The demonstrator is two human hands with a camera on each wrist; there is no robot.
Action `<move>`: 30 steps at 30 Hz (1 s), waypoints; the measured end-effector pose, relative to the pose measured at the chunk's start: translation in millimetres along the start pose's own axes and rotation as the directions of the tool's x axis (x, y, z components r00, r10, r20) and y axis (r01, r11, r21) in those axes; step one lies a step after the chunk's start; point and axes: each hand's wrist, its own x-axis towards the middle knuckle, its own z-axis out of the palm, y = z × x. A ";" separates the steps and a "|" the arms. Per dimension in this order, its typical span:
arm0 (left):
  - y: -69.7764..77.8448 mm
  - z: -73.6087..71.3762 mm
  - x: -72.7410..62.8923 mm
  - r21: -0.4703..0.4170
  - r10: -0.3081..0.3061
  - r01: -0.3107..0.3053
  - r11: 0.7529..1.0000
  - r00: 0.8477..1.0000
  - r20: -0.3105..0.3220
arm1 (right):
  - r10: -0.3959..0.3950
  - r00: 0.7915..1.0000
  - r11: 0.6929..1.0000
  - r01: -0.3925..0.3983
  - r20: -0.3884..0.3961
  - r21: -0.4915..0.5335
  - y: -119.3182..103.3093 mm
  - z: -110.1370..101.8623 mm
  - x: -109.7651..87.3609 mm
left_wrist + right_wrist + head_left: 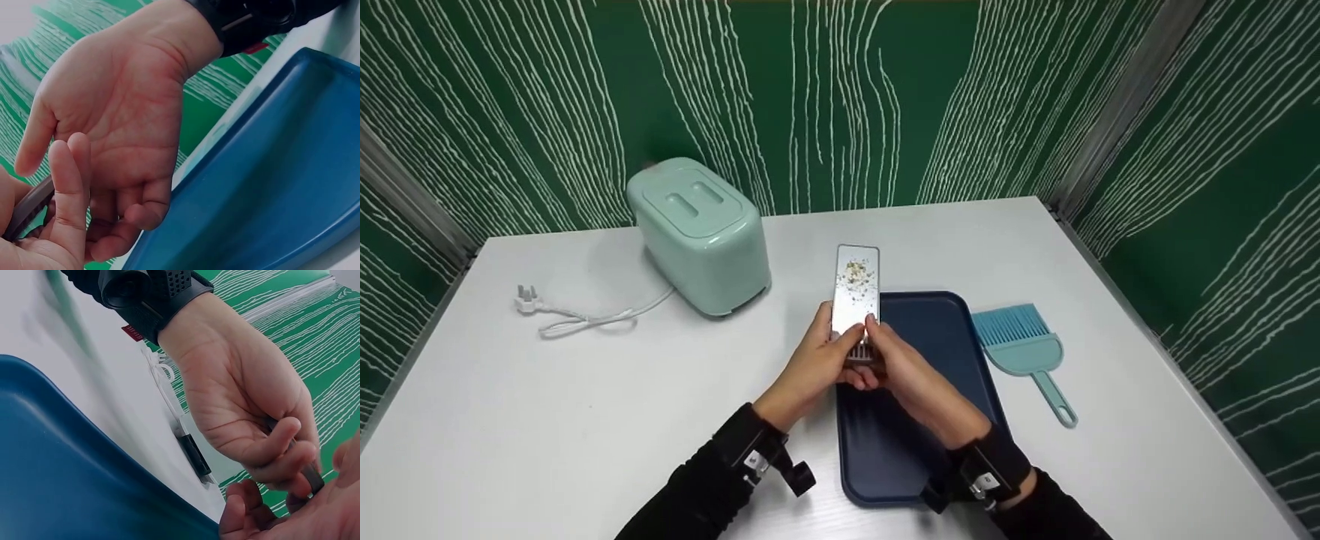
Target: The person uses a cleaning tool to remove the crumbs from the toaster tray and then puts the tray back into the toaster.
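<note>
Both hands hold a narrow, pale, shiny crumb tray [846, 309] tilted above the dark blue tray's far left part. Small yellowish and dark crumbs [856, 274] are scattered over its far half. My left hand [810, 364] grips the near end from the left, thumb on top and fingers underneath. From the right, my right hand [911, 371] pinches the same end. Dark slots show between the thumbs. In the left wrist view the right hand [124, 118] faces the camera, some fingers loosely curled. The right wrist view shows the left hand's [242, 394] fingers curled round the dark edge.
A mint-green toaster [697, 225] stands back left, its white cord [611, 318] and plug [528, 301] lying on the white table [622, 420]. Beneath the hands lies the dark blue tray [934, 330]. Right of it rests a teal hand brush [1024, 352]. Green walls enclose the table.
</note>
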 end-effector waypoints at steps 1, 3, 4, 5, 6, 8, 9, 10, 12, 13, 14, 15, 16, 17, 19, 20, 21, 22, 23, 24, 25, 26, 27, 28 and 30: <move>0.0 -0.2 -0.1 -0.003 0.001 -0.001 1.000 1.000 0.002 | 0.002 1.000 1.000 -0.002 -0.001 -0.007 0.0 -0.5 -0.5; -0.2 -0.4 0.3 -0.008 0.005 -0.005 1.000 1.000 0.010 | 0.002 1.000 1.000 -0.003 -0.008 -0.031 -0.5 -2.7 -1.9; 0.1 -0.4 0.1 -0.009 0.007 -0.007 1.000 1.000 0.014 | 0.004 1.000 0.999 -0.004 -0.012 -0.048 -1.1 -4.2 -3.0; 0.2 -0.3 0.0 -0.011 0.009 -0.008 1.000 1.000 0.020 | 0.002 1.000 0.998 -0.003 -0.017 -0.064 -1.9 -6.0 -4.2; 0.6 -0.2 -0.2 -0.011 0.009 -0.009 1.000 1.000 0.026 | 0.003 1.000 0.996 -0.006 -0.029 -0.084 -2.5 -8.2 -5.2; 1.0 -0.2 -0.7 -0.010 0.010 -0.010 1.000 0.999 0.037 | 0.003 0.998 0.993 -0.010 -0.059 -0.116 -3.3 -13.8 -6.8; 1.5 -0.2 -1.2 -0.009 0.009 -0.009 1.000 0.999 0.044 | 0.002 0.997 0.991 -0.012 -0.074 -0.132 -3.8 -16.9 -7.9; 1.9 -0.4 -1.8 -0.009 0.009 -0.008 1.000 0.999 0.050 | 0.000 0.996 0.988 -0.013 -0.088 -0.151 -4.1 -20.1 -8.7; 2.1 -1.3 -2.6 -0.009 0.004 -0.004 1.000 0.998 0.059 | -0.007 0.995 0.982 -0.013 -0.104 -0.187 -4.2 -27.0 -10.5; 2.1 -1.9 -3.1 -0.008 0.001 0.000 1.000 0.998 0.063 | -0.013 0.994 0.979 -0.009 -0.106 -0.201 -4.3 -30.4 -11.7; 2.1 -2.5 -3.5 -0.009 -0.001 0.001 1.000 0.998 0.067 | -0.015 0.994 0.976 -0.009 -0.107 -0.216 -4.6 -33.8 -13.0; 2.1 -3.0 -4.0 -0.011 -0.004 0.005 1.000 0.997 0.071 | -0.017 0.994 0.973 -0.009 -0.109 -0.232 -4.5 -37.5 -14.1; 1.9 -3.5 -4.3 -0.014 -0.007 0.008 1.000 0.997 0.075 | -0.019 0.993 0.969 -0.010 -0.114 -0.249 -4.3 -41.2 -15.3; 2.0 -3.9 -4.8 -0.017 -0.009 0.011 1.000 0.997 0.080 | -0.022 0.993 0.964 -0.011 -0.120 -0.264 -4.2 -45.0 -16.3; 2.0 -4.2 -5.3 -0.021 -0.012 0.014 1.000 0.996 0.092 | -0.025 0.990 0.955 -0.018 -0.141 -0.295 -4.1 -52.9 -18.3; 2.0 -4.2 -5.5 -0.022 -0.012 0.014 1.000 0.995 0.096 | -0.029 0.988 0.950 -0.021 -0.155 -0.312 -3.8 -57.2 -19.3; 2.0 -4.2 -5.8 -0.023 -0.013 0.015 1.000 0.995 0.100 | -0.033 0.986 0.943 -0.023 -0.162 -0.331 -3.5 -61.8 -20.6; 2.4 -4.0 -6.0 -0.024 -0.014 0.017 1.000 0.995 0.103 | -0.033 0.985 0.934 -0.030 -0.168 -0.355 -3.8 -66.9 -22.2; 2.8 -3.9 -6.3 -0.024 -0.016 0.019 1.000 0.994 0.106 | -0.034 0.985 0.924 -0.035 -0.171 -0.382 -3.6 -72.4 -23.8; 3.2 -3.6 -6.4 -0.025 -0.018 0.021 0.999 0.994 0.108 | -0.042 0.985 0.914 -0.029 -0.166 -0.404 -3.3 -78.4 -25.7; 3.9 -3.2 -6.6 -0.025 -0.022 0.025 0.999 0.994 0.109 | -0.054 0.986 0.900 -0.021 -0.160 -0.435 -2.8 -85.3 -27.6; 4.5 -2.7 -6.6 -0.026 -0.024 0.027 0.999 0.994 0.111 | -0.065 0.986 0.884 -0.015 -0.155 -0.468 -2.6 -92.8 -29.7; 5.0 -2.3 -6.4 -0.026 -0.027 0.030 0.999 0.993 0.114 | -0.070 0.987 0.860 -0.015 -0.147 -0.510 -2.1 -101.2 -31.9; 5.7 -1.8 -6.4 -0.028 -0.031 0.034 0.999 0.993 0.116 | -0.079 0.986 0.830 -0.016 -0.145 -0.558 -1.7 -110.2 -33.8; 6.4 -1.0 -6.3 -0.029 -0.033 0.037 0.999 0.992 0.123 | -0.089 0.987 0.771 -0.018 -0.135 -0.637 -0.7 -128.9 -38.1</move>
